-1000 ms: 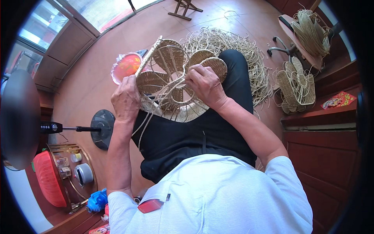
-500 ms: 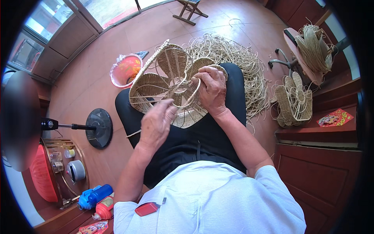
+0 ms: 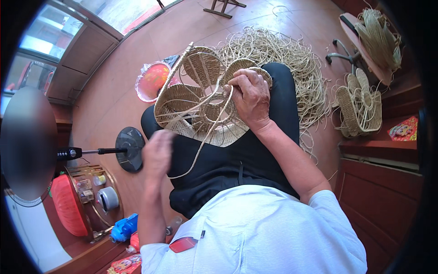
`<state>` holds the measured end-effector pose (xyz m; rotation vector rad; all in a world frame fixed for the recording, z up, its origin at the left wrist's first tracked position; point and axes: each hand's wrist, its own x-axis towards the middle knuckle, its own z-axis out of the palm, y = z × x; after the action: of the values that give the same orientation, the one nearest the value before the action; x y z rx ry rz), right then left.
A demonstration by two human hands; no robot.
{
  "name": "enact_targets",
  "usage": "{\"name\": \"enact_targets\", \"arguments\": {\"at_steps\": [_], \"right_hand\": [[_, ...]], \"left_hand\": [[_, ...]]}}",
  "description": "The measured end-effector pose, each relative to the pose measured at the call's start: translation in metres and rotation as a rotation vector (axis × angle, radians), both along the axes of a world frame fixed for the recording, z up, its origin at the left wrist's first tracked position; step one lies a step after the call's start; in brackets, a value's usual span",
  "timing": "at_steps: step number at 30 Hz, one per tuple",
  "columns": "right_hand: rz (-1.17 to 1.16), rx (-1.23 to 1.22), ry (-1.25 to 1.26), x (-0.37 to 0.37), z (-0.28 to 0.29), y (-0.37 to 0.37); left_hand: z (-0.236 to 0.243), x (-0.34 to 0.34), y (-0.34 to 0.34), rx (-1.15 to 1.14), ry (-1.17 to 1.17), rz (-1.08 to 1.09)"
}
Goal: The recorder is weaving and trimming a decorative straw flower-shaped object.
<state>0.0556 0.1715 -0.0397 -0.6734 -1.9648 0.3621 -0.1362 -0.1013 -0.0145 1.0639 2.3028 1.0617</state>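
Observation:
A woven straw basket (image 3: 182, 97) with petal-shaped panels and a round ring at its centre lies tilted across my lap. At its right side my right hand (image 3: 250, 97) is closed, thumb and fingertips pinching a straw cord (image 3: 203, 142) close to the petals. From that pinch the cord curves down over my dark trousers toward my left forearm. My left hand (image 3: 158, 150) is off the basket, at its lower left, above my thigh. Motion smears its fingers, so whether it holds anything cannot be made out.
A large heap of loose straw cord (image 3: 278, 59) covers the floor beyond my right knee. A red-patterned bucket (image 3: 153, 81) stands to the left, near a fan's round base (image 3: 131, 150). At the right are another woven piece (image 3: 360, 107) and a cord bundle on a chair (image 3: 378, 39).
My left hand has left the basket's centre and moved down and left. The cord now hangs in a long curve from my right hand, which stays at the basket's right side.

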Motion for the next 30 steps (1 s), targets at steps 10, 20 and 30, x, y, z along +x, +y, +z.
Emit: {"name": "enact_targets", "arguments": {"at_steps": [10,20,30], "right_hand": [[-0.015,-0.024,0.094,-0.001,-0.004,0.003],[-0.013,-0.042,0.062,0.000,-0.001,0.003],[-0.022,-0.071,0.003,0.001,-0.002,-0.001]], "left_hand": [[0.095,-0.099,-0.163,-0.754,0.802,0.486],[0.050,0.086,0.083,0.154,-0.074,-0.298],[0.107,0.049,0.116,0.616,-0.877,-0.414]]}}
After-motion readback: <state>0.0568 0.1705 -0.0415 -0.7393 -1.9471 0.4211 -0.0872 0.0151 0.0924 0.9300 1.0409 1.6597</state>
